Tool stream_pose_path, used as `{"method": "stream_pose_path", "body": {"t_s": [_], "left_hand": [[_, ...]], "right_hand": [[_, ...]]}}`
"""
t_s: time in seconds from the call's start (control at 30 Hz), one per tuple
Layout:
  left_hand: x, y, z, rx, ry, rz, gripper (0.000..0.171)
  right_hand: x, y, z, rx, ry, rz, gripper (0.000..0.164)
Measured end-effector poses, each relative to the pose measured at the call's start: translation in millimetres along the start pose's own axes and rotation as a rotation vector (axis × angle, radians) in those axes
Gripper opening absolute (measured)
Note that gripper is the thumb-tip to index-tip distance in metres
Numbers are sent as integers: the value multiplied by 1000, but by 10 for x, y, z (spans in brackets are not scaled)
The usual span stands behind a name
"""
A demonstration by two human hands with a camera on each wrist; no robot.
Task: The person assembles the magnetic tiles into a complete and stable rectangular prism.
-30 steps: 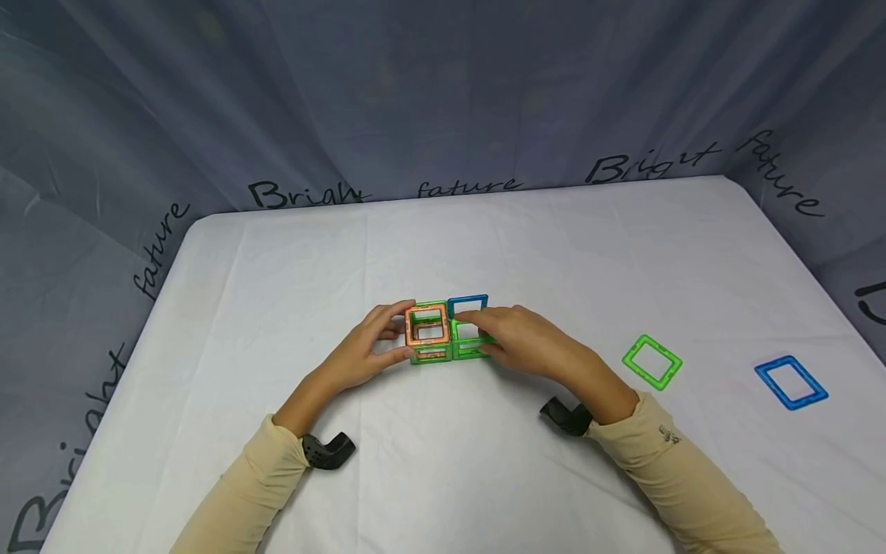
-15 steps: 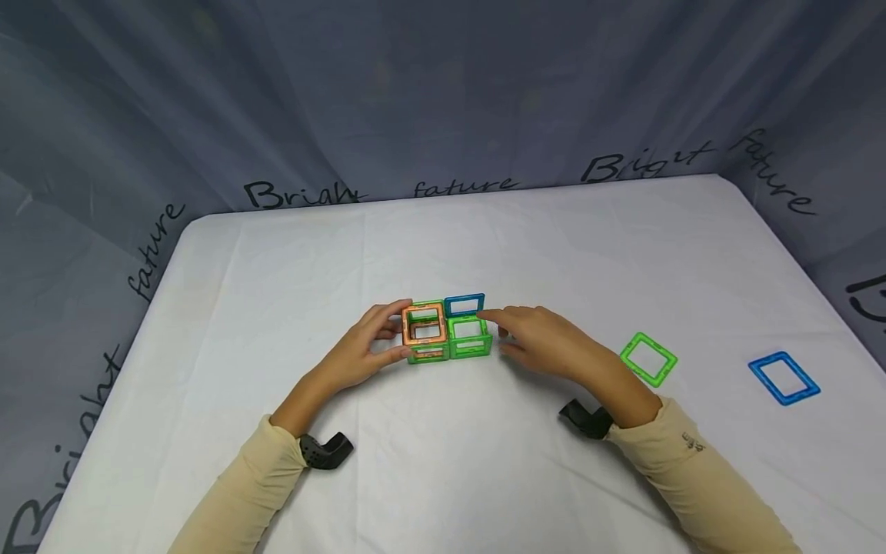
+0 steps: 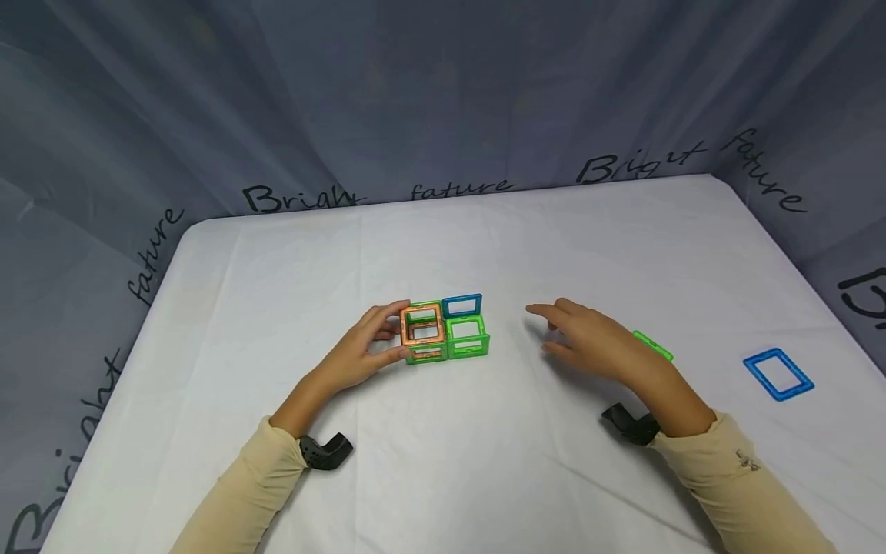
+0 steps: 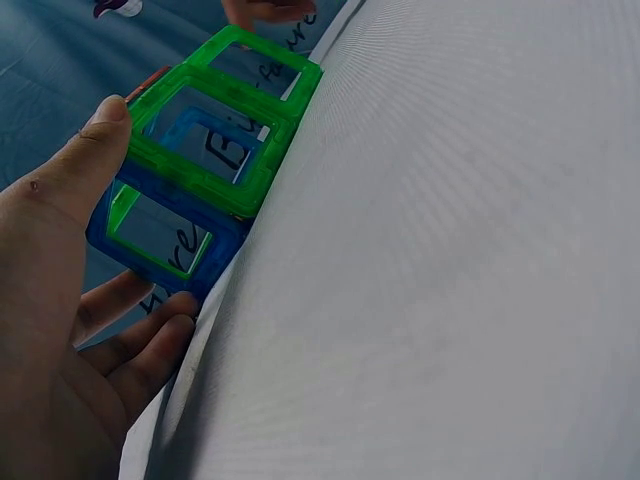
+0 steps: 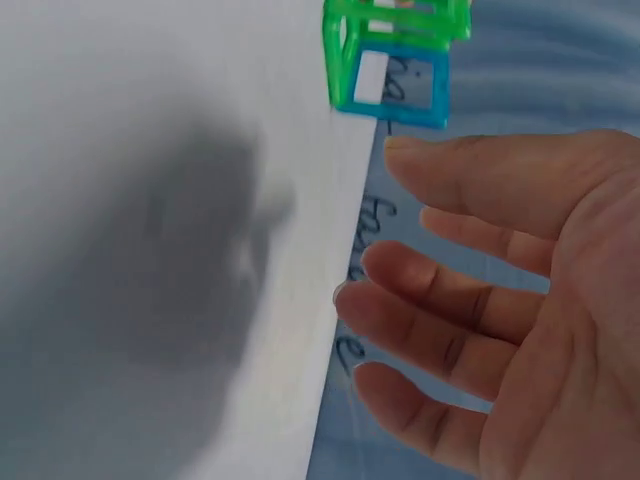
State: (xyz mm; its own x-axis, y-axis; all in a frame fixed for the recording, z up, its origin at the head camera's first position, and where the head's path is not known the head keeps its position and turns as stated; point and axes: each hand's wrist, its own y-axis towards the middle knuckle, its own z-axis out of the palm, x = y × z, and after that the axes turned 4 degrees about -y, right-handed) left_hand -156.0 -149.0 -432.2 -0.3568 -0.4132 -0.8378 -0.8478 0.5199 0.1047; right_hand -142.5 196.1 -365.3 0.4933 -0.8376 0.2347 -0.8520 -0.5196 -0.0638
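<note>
Magnetic tiles form two joined box shapes mid-table in the head view. On the left box an orange square tile (image 3: 422, 342) faces up. The right box has green tiles (image 3: 468, 355) and an open top, with a blue tile (image 3: 461, 298) standing at its back. My left hand (image 3: 356, 354) grips the left box between thumb and fingers; in the left wrist view these touch its green (image 4: 190, 172) and blue (image 4: 150, 270) side. My right hand (image 3: 602, 342) hovers right of the boxes, holding nothing, index finger extended, the other fingers loosely bent.
A loose green tile (image 3: 654, 346) lies partly hidden behind my right forearm. Farther right on the white tablecloth (image 3: 443, 462) lies a loose blue tile (image 3: 762, 380). A dark curtain (image 3: 415, 100) with handwriting borders the table's back and sides.
My right hand has let go of the boxes' right side and moved rightward, its forearm now partly covering the loose green tile. My left hand keeps its grip.
</note>
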Motion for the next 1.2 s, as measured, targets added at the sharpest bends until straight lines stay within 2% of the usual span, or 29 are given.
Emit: {"method": "stream_pose_path", "body": {"t_s": [0.17, 0.4, 0.6, 0.67, 0.77, 0.97, 1.2], "left_hand": [[-5, 3, 1, 3, -17, -23, 69], [-37, 7, 13, 4, -19, -43, 71], [-277, -15, -23, 13, -17, -52, 67], [-361, -27, -45, 14, -16, -50, 66], [-408, -36, -55, 15, -15, -51, 65], [-408, -37, -62, 15, -14, -55, 66], [-396, -31, -57, 15, -16, -63, 66]], "right_hand": [[-131, -121, -52, 29, 21, 73, 57], [-311, -287, -107, 35, 16, 130, 61], [-446, -397, -94, 38, -13, 198, 68], [-494, -424, -81, 58, -24, 233, 72], [-567, -463, -60, 96, -42, 282, 78], [-661, -537, -25, 146, -60, 355, 84], [-704, -575, 13, 164, -85, 360, 87]]}}
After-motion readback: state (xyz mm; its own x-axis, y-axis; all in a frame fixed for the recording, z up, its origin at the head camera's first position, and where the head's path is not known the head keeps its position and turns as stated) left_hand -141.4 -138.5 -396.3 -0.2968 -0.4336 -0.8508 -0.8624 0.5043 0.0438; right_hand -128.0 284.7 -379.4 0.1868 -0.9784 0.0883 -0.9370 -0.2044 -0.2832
